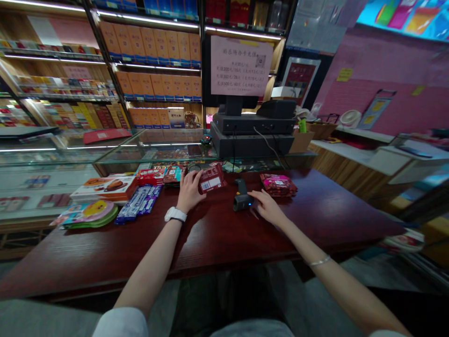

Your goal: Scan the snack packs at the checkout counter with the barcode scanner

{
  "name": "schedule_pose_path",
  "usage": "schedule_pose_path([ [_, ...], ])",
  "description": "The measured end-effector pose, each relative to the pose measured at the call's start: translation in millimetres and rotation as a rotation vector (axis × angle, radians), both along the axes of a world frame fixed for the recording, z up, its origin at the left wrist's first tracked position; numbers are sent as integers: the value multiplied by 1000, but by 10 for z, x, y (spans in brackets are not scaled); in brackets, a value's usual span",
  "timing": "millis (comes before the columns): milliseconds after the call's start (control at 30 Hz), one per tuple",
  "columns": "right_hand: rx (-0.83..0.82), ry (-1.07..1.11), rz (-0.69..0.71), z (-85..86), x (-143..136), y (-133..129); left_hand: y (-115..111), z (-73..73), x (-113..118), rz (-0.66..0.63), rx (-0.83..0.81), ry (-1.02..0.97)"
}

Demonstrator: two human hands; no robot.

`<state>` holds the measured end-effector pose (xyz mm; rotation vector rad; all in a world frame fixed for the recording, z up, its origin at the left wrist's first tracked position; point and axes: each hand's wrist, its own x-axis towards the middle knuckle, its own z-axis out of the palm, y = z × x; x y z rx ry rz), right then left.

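Fingers of the left hand (190, 191) are pinched closed on one edge of a maroon snack packet (213, 177), tilted up, barcode side toward the wearer; edge grip probably chosen to leave the label uncovered. Right hand (268, 208): fingers loosely extended, wrapped around nothing, tips at the flank of a barcode scanner (242, 202); contact or slight gap, cannot tell. Scanner lies mid-table, blue light on, likely placed within reach of both hands.

Bearings from scanner: maroon packet, 10 o'clock; stacked pink snack packets (278, 184), 2 o'clock; purple-blue wrapped bars (138, 203) and pie box (105, 188), 9 o'clock, presumably laid side by side to sort kinds.

Surface: polished red-brown wooden table (217, 238), faintly reflective. Beyond it, a glass display counter (115, 162). At 12 o'clock, cash-register terminal (252, 125) with printed price notice (242, 65). Farther: orange boxes (150, 44) on lit shelving, 11 o'clock; pink wall (372, 75), 2 o'clock.
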<state>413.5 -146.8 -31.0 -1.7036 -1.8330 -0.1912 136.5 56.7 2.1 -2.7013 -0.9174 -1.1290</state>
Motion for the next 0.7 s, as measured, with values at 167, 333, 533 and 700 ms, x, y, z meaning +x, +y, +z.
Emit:
schedule_pose_path([
  [167,25,106,105,48,-229,-45,34,-29,-9,17,-18,18],
  [333,-38,199,208,102,-281,37,55,-45,-21,18,-15,25],
  [533,-97,-70,302,210,-139,373,61,-62,-29,21,-24,28],
  [700,-241,-213,323,252,-142,672,66,-71,-38,28,-15,26],
])
